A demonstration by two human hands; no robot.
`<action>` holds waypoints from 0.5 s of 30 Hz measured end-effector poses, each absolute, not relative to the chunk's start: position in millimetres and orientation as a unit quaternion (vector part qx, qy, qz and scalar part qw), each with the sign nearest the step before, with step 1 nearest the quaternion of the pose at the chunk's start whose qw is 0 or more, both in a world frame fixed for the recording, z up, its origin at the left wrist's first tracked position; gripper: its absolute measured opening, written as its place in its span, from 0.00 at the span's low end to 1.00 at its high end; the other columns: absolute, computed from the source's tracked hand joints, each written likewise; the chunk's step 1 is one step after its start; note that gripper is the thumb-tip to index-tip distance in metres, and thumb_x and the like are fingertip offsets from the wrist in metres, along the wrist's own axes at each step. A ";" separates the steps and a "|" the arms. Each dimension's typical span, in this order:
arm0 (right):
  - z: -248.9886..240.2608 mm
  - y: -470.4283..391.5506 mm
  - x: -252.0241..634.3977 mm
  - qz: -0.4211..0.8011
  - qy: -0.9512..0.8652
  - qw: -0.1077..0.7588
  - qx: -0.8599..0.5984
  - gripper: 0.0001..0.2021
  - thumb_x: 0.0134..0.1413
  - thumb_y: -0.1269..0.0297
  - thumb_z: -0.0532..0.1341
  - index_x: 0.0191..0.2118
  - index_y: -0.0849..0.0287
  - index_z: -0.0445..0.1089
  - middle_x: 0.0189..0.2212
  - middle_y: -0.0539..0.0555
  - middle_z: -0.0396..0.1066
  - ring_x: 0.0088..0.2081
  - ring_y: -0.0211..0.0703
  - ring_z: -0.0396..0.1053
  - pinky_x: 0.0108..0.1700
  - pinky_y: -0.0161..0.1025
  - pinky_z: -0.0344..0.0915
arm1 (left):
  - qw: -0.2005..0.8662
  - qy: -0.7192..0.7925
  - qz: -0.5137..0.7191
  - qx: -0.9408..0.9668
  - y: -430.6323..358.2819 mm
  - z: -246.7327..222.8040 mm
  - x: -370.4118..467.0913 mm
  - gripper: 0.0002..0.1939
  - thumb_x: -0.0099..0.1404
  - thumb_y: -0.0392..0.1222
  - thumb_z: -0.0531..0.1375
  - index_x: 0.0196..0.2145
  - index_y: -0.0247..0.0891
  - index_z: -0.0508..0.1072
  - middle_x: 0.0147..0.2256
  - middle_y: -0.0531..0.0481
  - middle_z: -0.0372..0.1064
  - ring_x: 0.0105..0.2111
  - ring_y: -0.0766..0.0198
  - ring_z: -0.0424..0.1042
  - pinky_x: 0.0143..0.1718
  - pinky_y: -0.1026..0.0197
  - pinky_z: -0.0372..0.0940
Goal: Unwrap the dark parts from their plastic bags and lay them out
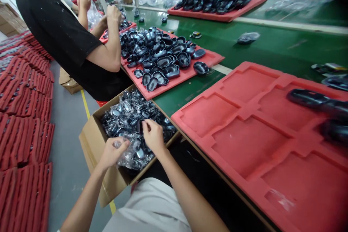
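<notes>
Both of my hands are over an open cardboard box (92, 139) filled with dark blue shell parts, many in clear plastic wrap. My left hand (115, 150) pinches a crumpled clear plastic bag (129, 154) at the box's near left side. To its right, my right hand (153, 136) grips a dark shell part (140, 126) between thumb and fingers. The fingers of the right hand partly hide that part. Just beyond the box, a pile of dark blue shells (160, 54) lies on a red foam tray (148, 92).
A red foam tray with recesses (247, 145) lies at the right, dark parts (312, 98) on its far side. A person in black (62, 32) works at the left. Another loaded red tray (231, 15) stands across the green table (217, 36). Red trays (24, 134) are stacked far left.
</notes>
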State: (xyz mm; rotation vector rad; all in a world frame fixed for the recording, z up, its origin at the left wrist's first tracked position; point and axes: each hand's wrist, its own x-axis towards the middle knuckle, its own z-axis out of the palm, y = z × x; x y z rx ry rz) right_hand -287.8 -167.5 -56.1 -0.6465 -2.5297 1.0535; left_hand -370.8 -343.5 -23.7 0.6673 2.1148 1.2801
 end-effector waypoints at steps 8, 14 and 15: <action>-41.5 -135.1 -372.4 0.277 -0.921 0.092 -0.258 0.16 0.71 0.60 0.55 0.50 0.64 0.75 0.51 0.66 0.76 0.52 0.52 0.73 0.51 0.41 0.66 | 0.253 0.770 0.564 0.157 -347.8 -31.2 -384.7 0.20 0.51 0.45 0.62 0.43 0.39 0.74 0.33 0.48 0.79 0.23 0.62 0.70 0.24 0.63 0.64; -46.6 -123.1 -412.3 0.280 -0.921 0.071 -0.260 0.10 0.69 0.68 0.58 0.45 0.65 0.76 0.45 0.68 0.79 0.46 0.52 0.76 0.46 0.41 0.66 | 0.180 0.803 0.534 0.192 -346.0 -23.8 -403.1 0.14 0.53 0.51 0.59 0.22 0.37 0.75 0.20 0.49 0.69 0.22 0.61 0.66 0.26 0.62 0.61; -47.0 -124.1 -407.6 0.283 -0.921 0.080 -0.255 0.10 0.69 0.69 0.56 0.44 0.64 0.76 0.44 0.66 0.79 0.45 0.51 0.76 0.44 0.40 0.65 | 0.166 0.812 0.528 0.187 -345.9 -21.3 -406.8 0.15 0.53 0.52 0.61 0.23 0.37 0.76 0.22 0.49 0.71 0.25 0.60 0.68 0.29 0.61 0.63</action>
